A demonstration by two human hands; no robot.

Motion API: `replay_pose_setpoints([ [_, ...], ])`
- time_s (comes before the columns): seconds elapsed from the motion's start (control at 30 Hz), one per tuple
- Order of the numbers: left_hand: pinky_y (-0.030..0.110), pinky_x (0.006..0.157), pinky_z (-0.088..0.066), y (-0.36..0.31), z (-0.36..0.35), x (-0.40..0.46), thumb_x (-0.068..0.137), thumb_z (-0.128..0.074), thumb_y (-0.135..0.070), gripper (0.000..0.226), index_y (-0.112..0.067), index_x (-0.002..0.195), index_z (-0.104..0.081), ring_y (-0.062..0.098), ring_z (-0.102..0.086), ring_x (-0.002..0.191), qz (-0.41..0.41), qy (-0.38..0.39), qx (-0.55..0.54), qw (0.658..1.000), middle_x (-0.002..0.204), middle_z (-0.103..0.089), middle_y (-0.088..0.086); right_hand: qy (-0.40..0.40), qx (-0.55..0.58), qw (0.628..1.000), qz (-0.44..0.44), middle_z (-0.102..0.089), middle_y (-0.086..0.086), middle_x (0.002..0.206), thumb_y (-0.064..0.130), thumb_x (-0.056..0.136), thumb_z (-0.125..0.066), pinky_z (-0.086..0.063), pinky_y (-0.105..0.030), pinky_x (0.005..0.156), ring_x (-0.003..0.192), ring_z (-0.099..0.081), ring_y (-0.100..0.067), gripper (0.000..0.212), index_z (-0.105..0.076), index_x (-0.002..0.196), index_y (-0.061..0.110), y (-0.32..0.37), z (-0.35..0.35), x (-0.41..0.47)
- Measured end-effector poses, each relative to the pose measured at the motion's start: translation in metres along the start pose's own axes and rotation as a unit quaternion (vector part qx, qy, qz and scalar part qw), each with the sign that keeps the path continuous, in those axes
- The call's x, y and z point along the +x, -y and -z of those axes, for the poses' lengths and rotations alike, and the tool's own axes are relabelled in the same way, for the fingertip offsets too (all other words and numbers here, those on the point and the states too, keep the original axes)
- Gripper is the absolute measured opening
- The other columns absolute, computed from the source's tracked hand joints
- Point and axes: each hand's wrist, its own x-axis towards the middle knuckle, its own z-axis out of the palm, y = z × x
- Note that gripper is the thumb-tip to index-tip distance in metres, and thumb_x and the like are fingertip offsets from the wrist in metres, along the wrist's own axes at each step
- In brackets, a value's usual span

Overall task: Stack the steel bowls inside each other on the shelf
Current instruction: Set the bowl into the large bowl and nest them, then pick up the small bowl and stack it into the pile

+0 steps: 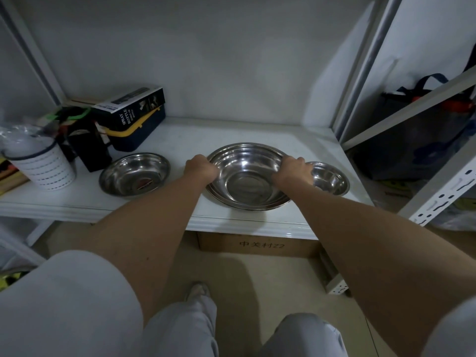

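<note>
Your left hand [201,169] and right hand [293,171] cover the large bowl's [247,176] side rims, with the fingertips hidden there. The right hand hides part of the small bowl [331,179]. The carton [257,244] under the shelf [180,140] is mostly concealed. The white container [42,164] is cut at the left edge, its contents blurred.

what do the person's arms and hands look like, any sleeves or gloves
Both hands, left hand and right hand, are bare: no gloves, rings or watch visible. The forearms are bare too. Short light grey sleeves cover only the upper arms, matching the light grey trousers.
</note>
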Motion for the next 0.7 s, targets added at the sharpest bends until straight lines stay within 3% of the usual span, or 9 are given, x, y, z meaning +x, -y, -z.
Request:
replay_pose_setpoints([
  [0.3,0.030,0.069,-0.046,-0.007,-0.002,0.006,0.088,-0.052,-0.010,0.028,0.002,0.111,-0.063,0.032,-0.066,0.098,-0.010,0.008,-0.007,1.000,0.111,-0.067,0.018,0.016,-0.001,1.000,-0.017,-0.048,-0.020,0.138,0.028,0.090,-0.057,-0.041,-0.047,0.105,0.132,-0.043,-0.037,0.051,-0.050,0.137,0.010,0.000,-0.003,-0.004],
  [0.63,0.034,0.081,-0.051,-0.025,-0.015,0.008,0.088,-0.049,-0.008,0.029,0.004,0.110,-0.065,0.035,-0.064,0.107,-0.037,-0.001,0.005,0.999,0.115,-0.068,0.021,0.011,0.003,1.000,0.013,-0.046,-0.019,0.139,0.025,0.091,-0.052,-0.039,-0.047,0.107,0.132,-0.041,-0.037,0.050,-0.047,0.138,0.009,0.001,-0.004,-0.006],
  [0.7,0.036,0.077,-0.050,-0.018,-0.002,0.010,0.090,-0.048,-0.008,0.021,0.003,0.096,-0.065,0.034,-0.065,0.105,-0.026,-0.020,0.005,0.999,0.104,-0.069,0.018,0.010,0.024,0.999,0.040,-0.047,-0.019,0.140,0.021,0.090,-0.052,-0.039,-0.047,0.109,0.132,-0.042,-0.038,0.048,-0.050,0.136,0.009,0.014,-0.006,-0.004],
])
